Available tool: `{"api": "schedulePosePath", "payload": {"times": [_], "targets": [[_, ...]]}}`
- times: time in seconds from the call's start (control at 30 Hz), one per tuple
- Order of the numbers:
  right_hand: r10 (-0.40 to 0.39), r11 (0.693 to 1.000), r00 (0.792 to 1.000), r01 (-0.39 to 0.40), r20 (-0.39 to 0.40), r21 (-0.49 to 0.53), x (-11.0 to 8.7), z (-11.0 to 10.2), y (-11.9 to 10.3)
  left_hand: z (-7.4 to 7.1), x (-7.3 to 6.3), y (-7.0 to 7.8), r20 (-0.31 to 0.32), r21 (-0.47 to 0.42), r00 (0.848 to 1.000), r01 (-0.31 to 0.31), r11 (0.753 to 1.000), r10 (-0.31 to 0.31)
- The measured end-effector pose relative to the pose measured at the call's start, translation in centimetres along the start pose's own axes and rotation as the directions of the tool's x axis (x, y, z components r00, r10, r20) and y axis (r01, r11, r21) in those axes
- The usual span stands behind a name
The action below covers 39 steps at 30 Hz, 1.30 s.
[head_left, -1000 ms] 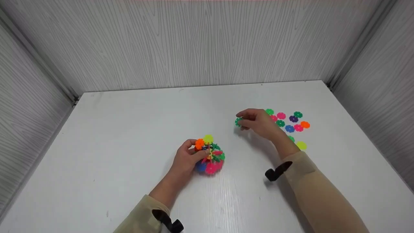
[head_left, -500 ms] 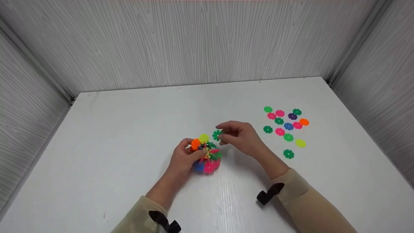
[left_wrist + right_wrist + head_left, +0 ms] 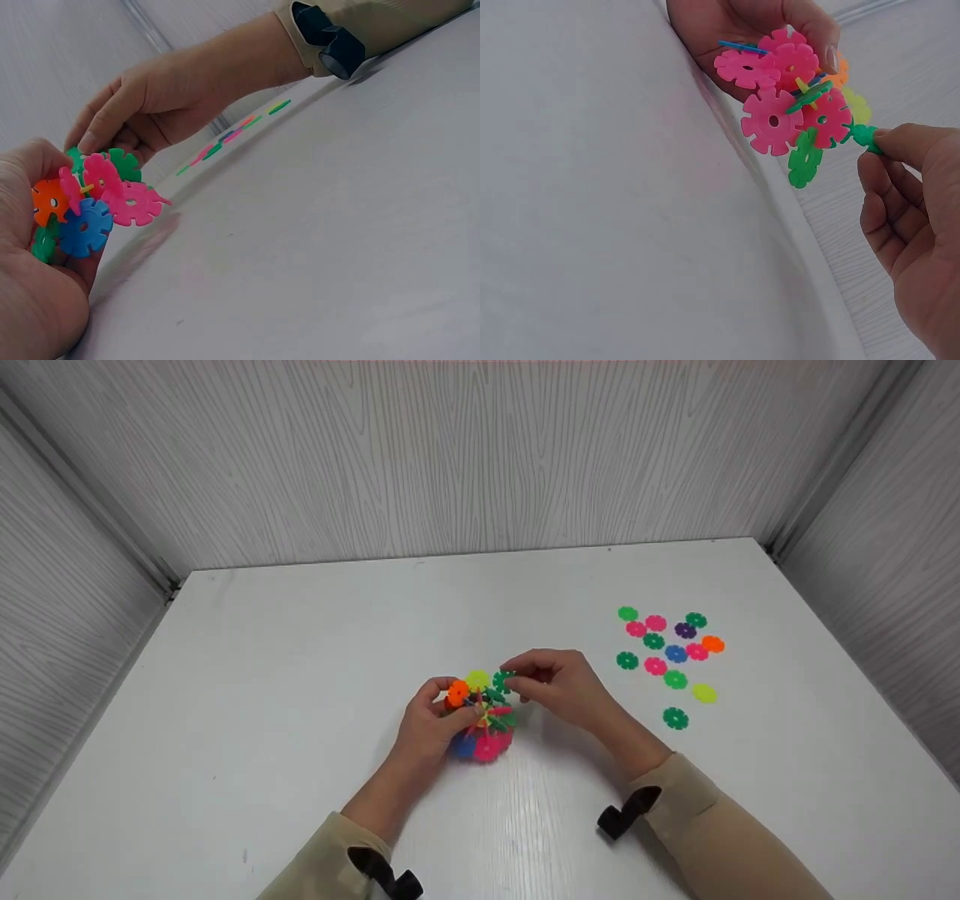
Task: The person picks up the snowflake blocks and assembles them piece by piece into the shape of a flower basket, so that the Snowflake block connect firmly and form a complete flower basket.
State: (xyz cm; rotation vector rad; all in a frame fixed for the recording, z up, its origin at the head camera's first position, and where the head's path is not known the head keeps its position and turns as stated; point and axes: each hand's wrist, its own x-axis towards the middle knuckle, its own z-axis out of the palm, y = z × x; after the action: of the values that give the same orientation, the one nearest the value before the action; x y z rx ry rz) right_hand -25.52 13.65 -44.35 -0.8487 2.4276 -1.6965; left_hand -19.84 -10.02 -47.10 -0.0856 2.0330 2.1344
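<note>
My left hand [image 3: 435, 720] grips a cluster of interlocked plastic snowflake discs [image 3: 487, 748], with the thumb across its top. Pink, blue, orange, yellow and green notched discs stick out at different angles, as the blue disc [image 3: 86, 227] and a pink disc [image 3: 772, 121] show in the wrist views. Between thumb and fingertips, my right hand [image 3: 559, 686] pinches a green snowflake disc [image 3: 502, 682] at the cluster's upper right. In the right wrist view that green disc [image 3: 866, 138] meets the cluster's edge. Part of the cluster is hidden behind the left fingers.
Several loose snowflake discs lie flat on the white table [image 3: 300, 660] to the right, among them a purple disc [image 3: 685, 630], an orange disc [image 3: 713, 644] and a yellow disc [image 3: 704, 693]. Wood-grain panels [image 3: 480, 457] rise at the back and sides.
My right hand has moved left and toward me, bringing the green snowflake disc from near the loose discs to the cluster. My left hand has stayed nearly in place, holding the cluster.
</note>
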Motion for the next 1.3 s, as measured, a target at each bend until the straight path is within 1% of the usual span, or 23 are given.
{"api": "schedulePosePath", "payload": {"times": [0.23, 0.5, 0.7, 0.83, 0.97, 1.07, 1.13, 1.2, 1.3], "targets": [[-0.010, 1.000, 1.000, 0.010, 0.023, -0.023, 0.00, 0.10, -0.02, 0.09, -0.15, 0.09, 0.003, -0.006, 1.000, -0.010, 1.000, 0.010], [-0.026, 0.998, 0.999, 0.028, 0.040, -0.055, 0.07, 0.44, -0.12, 0.13, -0.17, 0.04, -0.020, 0.003, 1.000, 0.016, 1.000, -0.016], [-0.041, 0.997, 0.998, 0.044, 0.048, -0.066, -0.05, 0.58, -0.31, 0.25, -0.18, 0.09, -0.012, -0.002, 1.000, 0.017, 1.000, -0.017], [-0.032, 0.998, 0.998, 0.035, 0.053, -0.053, -0.04, 0.66, -0.38, 0.25, -0.26, 0.21, -0.010, -0.013, 1.000, 0.010, 1.000, -0.010], [-0.017, 1.000, 0.998, 0.017, 0.053, 0.000, 0.03, 0.66, -0.19, 0.34, -0.32, 0.22, 0.003, -0.078, 1.000, -0.006, 0.997, 0.006], [0.000, 1.000, 0.999, -0.001, 0.051, 0.020, 0.06, 0.67, 0.03, 0.37, -0.31, 0.12, 0.013, -0.099, 1.000, -0.010, 0.995, 0.011], [0.013, 1.000, 0.999, -0.013, 0.045, 0.013, 0.06, 0.68, 0.14, 0.36, -0.29, 0.06, 0.019, -0.082, 1.000, -0.009, 0.997, 0.011], [0.020, 1.000, 0.999, -0.020, 0.042, 0.002, 0.05, 0.65, 0.16, 0.34, -0.29, 0.02, 0.026, -0.045, 1.000, -0.008, 0.999, 0.010], [0.018, 1.000, 0.999, -0.018, 0.037, -0.002, 0.05, 0.53, 0.18, 0.33, -0.28, 0.03, 0.054, -0.007, 0.998, -0.033, 0.999, 0.033]]}}
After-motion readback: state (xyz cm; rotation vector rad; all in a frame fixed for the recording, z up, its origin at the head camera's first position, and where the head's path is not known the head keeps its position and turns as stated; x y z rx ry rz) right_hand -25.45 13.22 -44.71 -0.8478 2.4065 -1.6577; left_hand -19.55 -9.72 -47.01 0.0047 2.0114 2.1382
